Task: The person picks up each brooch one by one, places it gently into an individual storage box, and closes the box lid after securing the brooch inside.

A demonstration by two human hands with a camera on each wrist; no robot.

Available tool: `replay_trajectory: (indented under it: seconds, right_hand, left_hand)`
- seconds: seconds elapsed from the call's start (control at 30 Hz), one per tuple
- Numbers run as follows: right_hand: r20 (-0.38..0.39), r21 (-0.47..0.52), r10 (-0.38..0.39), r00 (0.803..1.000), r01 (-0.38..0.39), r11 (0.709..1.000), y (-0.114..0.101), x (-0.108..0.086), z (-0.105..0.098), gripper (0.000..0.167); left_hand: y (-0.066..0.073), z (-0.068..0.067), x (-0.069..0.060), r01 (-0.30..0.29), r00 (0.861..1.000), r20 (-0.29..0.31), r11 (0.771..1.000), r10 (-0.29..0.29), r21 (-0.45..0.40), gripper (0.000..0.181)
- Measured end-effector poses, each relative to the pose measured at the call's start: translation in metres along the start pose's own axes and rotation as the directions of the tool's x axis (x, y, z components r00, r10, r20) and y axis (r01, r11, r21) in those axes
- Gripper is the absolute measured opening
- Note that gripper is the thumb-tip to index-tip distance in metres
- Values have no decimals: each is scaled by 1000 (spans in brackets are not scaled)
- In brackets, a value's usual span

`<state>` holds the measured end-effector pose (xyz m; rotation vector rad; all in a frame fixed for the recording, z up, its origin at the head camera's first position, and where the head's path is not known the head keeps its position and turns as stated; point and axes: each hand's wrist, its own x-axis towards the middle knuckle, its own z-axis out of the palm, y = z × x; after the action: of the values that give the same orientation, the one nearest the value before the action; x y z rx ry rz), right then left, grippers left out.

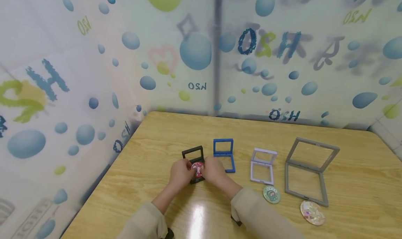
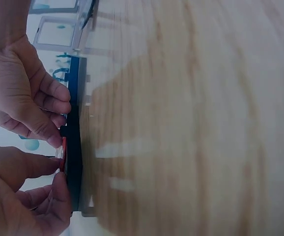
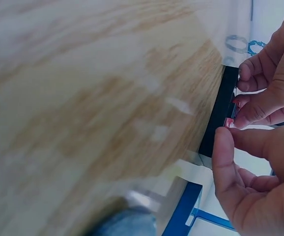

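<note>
Left to right across the surface (image 1: pixel 150 134): open black frame (image 1: pixel 197 159), blue frame (image 1: pixel 223 153), lilac frame (image 1: pixel 263 163), green badge (image 1: pixel 271 194), gray frame (image 1: pixel 304 165), pale badge (image 1: pixel 312 213). The red badge (image 1: pixel 197 167) lies between the left hand (image 1: pixel 181 171) and right hand (image 1: pixel 215 170), over the black frame's lower panel. Both hands pinch its edges between thumb and fingers.

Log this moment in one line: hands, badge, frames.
Left hand: holding round pink-red badge; right hand: holding same badge; black display frame: open, beneath badge; blue frame, lilac frame, gray frame: open
</note>
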<state>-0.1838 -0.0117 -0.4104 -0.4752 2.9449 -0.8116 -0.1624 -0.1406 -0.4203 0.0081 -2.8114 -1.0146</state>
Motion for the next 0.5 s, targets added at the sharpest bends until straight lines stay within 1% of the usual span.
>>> replay_trajectory:
  seconds: [0.2,0.37,0.5]
  right_hand:
    - [1,24,-10,1000,10,1000,1,1,2,24]
    - [6,48,4,1000,-5,999,2,1,0,27]
    - [27,60,15,1000,-17,998,2,1,0,30]
  left_hand:
    - [0,-1,-1,-7,1000,-4,1000,7,28,13]
    - [2,-2,1,-25,1000,2,998,25,58,13]
    - [2,-2,1,-34,999,14,998,33,62,13]
